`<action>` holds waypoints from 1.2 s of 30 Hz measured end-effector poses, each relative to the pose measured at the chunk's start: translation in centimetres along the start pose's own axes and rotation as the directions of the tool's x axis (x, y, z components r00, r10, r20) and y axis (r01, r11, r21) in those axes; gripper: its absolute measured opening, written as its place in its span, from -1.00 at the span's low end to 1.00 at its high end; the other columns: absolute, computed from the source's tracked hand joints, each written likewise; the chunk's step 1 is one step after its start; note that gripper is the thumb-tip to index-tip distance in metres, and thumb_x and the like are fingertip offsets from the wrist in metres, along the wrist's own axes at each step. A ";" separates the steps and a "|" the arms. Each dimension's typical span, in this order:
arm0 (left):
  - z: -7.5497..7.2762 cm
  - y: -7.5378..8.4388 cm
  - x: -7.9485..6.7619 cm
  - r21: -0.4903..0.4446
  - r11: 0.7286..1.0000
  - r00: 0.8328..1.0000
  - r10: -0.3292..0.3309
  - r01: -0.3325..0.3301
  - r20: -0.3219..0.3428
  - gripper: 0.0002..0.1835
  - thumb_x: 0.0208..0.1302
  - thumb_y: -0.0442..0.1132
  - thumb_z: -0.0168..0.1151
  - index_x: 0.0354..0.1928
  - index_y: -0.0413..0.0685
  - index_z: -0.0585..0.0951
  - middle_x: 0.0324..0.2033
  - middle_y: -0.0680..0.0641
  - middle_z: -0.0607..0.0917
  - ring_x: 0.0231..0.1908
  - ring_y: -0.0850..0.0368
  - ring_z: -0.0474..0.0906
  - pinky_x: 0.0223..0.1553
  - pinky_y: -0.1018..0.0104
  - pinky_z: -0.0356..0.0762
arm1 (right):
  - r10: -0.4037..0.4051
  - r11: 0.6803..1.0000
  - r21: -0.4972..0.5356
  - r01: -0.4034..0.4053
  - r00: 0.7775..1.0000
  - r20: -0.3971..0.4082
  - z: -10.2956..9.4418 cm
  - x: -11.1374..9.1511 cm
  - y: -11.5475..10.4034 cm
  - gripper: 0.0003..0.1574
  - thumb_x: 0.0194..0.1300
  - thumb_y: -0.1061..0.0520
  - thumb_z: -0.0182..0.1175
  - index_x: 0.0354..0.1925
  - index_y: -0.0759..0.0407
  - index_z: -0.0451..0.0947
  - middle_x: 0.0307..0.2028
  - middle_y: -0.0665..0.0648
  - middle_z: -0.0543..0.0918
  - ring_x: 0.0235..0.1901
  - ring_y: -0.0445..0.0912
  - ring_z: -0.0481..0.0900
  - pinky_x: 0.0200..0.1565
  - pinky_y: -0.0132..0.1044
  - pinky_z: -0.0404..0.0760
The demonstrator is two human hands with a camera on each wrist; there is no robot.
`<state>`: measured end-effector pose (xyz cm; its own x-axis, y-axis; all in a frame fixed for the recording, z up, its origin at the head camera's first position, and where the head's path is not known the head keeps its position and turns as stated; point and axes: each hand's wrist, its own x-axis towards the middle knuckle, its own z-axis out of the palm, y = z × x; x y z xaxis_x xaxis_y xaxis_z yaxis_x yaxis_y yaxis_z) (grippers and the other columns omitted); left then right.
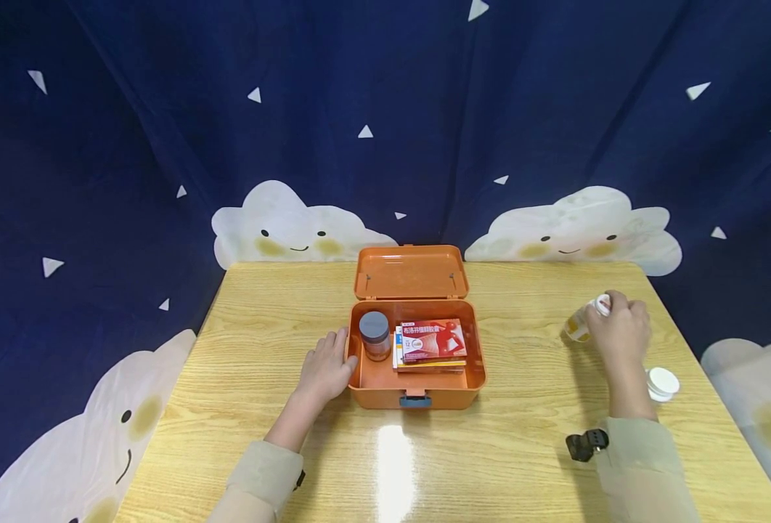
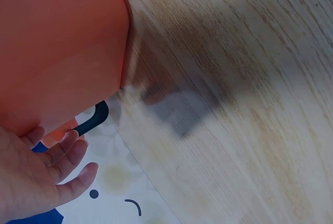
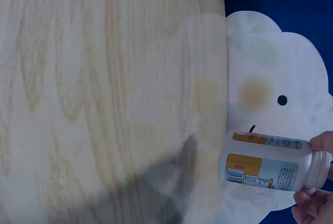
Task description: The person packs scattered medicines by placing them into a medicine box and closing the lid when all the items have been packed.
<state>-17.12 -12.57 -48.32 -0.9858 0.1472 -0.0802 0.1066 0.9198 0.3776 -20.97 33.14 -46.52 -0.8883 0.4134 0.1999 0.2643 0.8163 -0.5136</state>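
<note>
An orange medicine box (image 1: pixel 385 398) stands on the table with its lid (image 1: pixel 411 272) tipped back. Within it are a grey-capped bottle (image 1: pixel 375 335) and a small stack of medicine cartons, a red one (image 1: pixel 434 340) on top. My left hand (image 1: pixel 325 365) rests against the box's left side, fingers loosely extended; the left wrist view shows them along the outer wall (image 2: pixel 62 52). Over the table's right part, my right hand (image 1: pixel 621 330) pinches a white pill bottle (image 3: pixel 263 164) with a yellow label by its neck end. The bottle is tilted, its base pointing away from the fingers.
Another white-capped bottle (image 1: pixel 663 383) stands on the right of the table, beside my right forearm. The wooden table (image 1: pixel 261 305) ends at a dark blue curtain (image 1: pixel 333 65) with white cloud shapes. A blue latch (image 1: pixel 415 401) sits on the box's front.
</note>
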 end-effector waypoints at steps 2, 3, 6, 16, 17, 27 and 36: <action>0.0 0.0 0.0 -0.002 1.000 1.000 0.000 0.000 0.000 -0.42 0.22 -0.07 -0.09 0.27 -0.13 0.19 0.06 -0.21 0.37 0.06 -0.15 0.31 -0.06 -0.10 0.30 | -0.008 1.000 0.010 0.008 1.000 -0.007 -0.1 0.0 -0.4 -0.37 0.16 0.04 0.03 0.11 0.41 0.31 -0.10 0.53 0.29 -0.10 0.36 0.26 -0.17 0.18 0.22; 0.0 0.0 0.0 -0.004 1.000 1.000 0.000 0.000 0.000 -0.42 0.23 -0.07 -0.09 0.27 -0.13 0.19 0.06 -0.22 0.37 0.07 -0.15 0.31 -0.06 -0.10 0.30 | -0.014 1.000 0.012 0.014 1.000 -0.008 -0.2 0.0 -0.6 -0.37 0.16 0.04 0.03 0.11 0.41 0.30 -0.10 0.53 0.29 -0.10 0.36 0.26 -0.18 0.18 0.23; -0.1 0.0 0.0 -0.007 1.000 1.000 -0.002 0.002 0.006 -0.42 0.23 -0.07 -0.10 0.28 -0.14 0.19 0.08 -0.22 0.36 0.08 -0.16 0.30 -0.05 -0.10 0.29 | -0.040 0.999 0.024 0.040 0.999 -0.014 -0.5 -0.1 -1.3 -0.37 0.16 0.06 0.03 0.11 0.43 0.30 -0.10 0.53 0.30 -0.09 0.36 0.26 -0.17 0.19 0.23; -0.1 0.0 0.0 -0.006 1.000 1.000 -0.013 0.014 0.023 -0.38 0.25 -0.05 -0.13 0.32 -0.14 0.15 0.14 -0.23 0.32 0.13 -0.16 0.25 0.00 -0.12 0.25 | -0.174 0.982 0.064 0.177 0.984 -0.046 -1.3 -0.6 -4.2 -0.42 0.15 0.09 0.09 0.06 0.44 0.35 -0.12 0.54 0.33 -0.13 0.38 0.30 -0.17 0.18 0.24; -0.1 0.0 0.0 -0.005 1.000 1.000 -0.013 0.014 0.022 -0.38 0.25 -0.05 -0.13 0.32 -0.14 0.15 0.14 -0.22 0.32 0.13 -0.16 0.25 0.00 -0.12 0.25 | -0.188 0.979 0.069 0.191 0.981 -0.046 -1.3 -0.7 -4.5 -0.42 0.16 0.09 0.09 0.07 0.43 0.35 -0.12 0.54 0.33 -0.13 0.37 0.30 -0.17 0.18 0.25; 0.0 -0.1 0.0 -0.011 1.000 1.000 -0.011 0.012 0.019 -0.39 0.25 -0.05 -0.11 0.31 -0.14 0.16 0.12 -0.22 0.34 0.11 -0.15 0.27 -0.02 -0.12 0.27 | -0.318 0.945 0.059 0.321 0.946 -0.060 -1.6 -1.0 -7.3 -0.43 0.15 0.08 0.12 0.09 0.35 0.37 -0.14 0.51 0.36 -0.15 0.33 0.32 -0.20 0.17 0.28; -0.1 0.0 0.0 -0.020 1.000 1.000 -0.014 0.014 0.019 -0.39 0.25 -0.05 -0.10 0.30 -0.14 0.17 0.13 -0.22 0.34 0.13 -0.15 0.26 0.01 -0.13 0.24 | -0.386 0.918 0.091 0.386 0.922 -0.015 -2.4 -1.8 -9.8 -0.44 0.19 0.04 0.10 0.10 0.31 0.35 -0.08 0.45 0.34 -0.12 0.29 0.30 -0.16 0.17 0.24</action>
<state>-17.14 -12.62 -48.25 -0.9846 0.1415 -0.1029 0.0901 0.9143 0.3950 -21.10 25.34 -39.86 -0.9157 0.0719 0.3954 -0.1344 0.8725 -0.4698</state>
